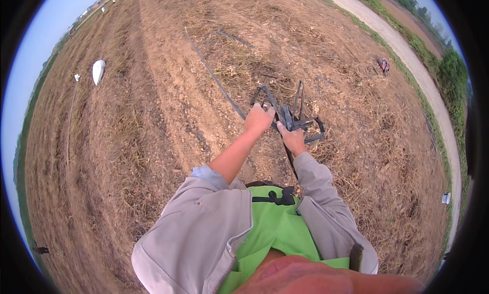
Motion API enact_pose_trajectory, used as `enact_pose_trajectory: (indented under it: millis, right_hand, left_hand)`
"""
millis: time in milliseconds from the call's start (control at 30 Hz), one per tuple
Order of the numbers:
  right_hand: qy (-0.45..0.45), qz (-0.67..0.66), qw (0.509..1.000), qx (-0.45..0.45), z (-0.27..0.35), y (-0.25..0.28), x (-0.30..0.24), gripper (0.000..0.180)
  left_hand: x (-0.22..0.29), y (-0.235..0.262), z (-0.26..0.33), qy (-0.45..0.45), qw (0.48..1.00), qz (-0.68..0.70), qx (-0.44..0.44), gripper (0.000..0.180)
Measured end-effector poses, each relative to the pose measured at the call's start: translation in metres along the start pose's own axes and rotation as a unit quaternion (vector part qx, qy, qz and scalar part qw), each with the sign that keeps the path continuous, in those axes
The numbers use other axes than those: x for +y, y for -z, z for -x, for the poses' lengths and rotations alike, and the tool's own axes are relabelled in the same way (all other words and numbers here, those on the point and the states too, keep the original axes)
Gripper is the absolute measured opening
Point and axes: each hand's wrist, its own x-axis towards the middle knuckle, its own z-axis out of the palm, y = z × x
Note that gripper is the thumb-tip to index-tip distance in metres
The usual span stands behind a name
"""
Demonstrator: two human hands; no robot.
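Observation:
A folded bundle of flat black drip tape (287, 117) is held in front of me, its loops sticking out to the far side and to the right. My left hand (260, 120) is closed on the tape at the bundle's left side. Close beside it, my right hand (293, 140) grips the near end of the bundle, thumb on top. One long strip of tape (214, 76) runs from near my left hand out over the soil to the far left. Another strand hangs below my right hand toward my body. My fingers hide part of the bundle.
Dry soil (168, 116) with withered plants surrounds me. A loose black strip (235, 38) lies ahead. A white sack (98, 72) stands far left, a reddish bundle (384, 66) far right, and a small white-blue object (446, 198) near the pale track (407, 54).

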Motion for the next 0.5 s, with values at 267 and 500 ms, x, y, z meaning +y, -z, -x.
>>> enact_pose_trajectory:
  millis: [267,500]
  right_hand:
    - [-0.249,-0.476,0.826,-0.172,-0.015,-0.023,-0.024,0.05]
    - [-0.256,-0.423,0.863,-0.102,-0.008,-0.024,-0.027,0.02]
  left_hand:
    - [-0.026,-0.015,0.034,-0.3,0.944,-0.12,0.063,0.026]
    - [-0.044,-0.032,0.036,-0.409,0.897,-0.149,0.081,0.035]
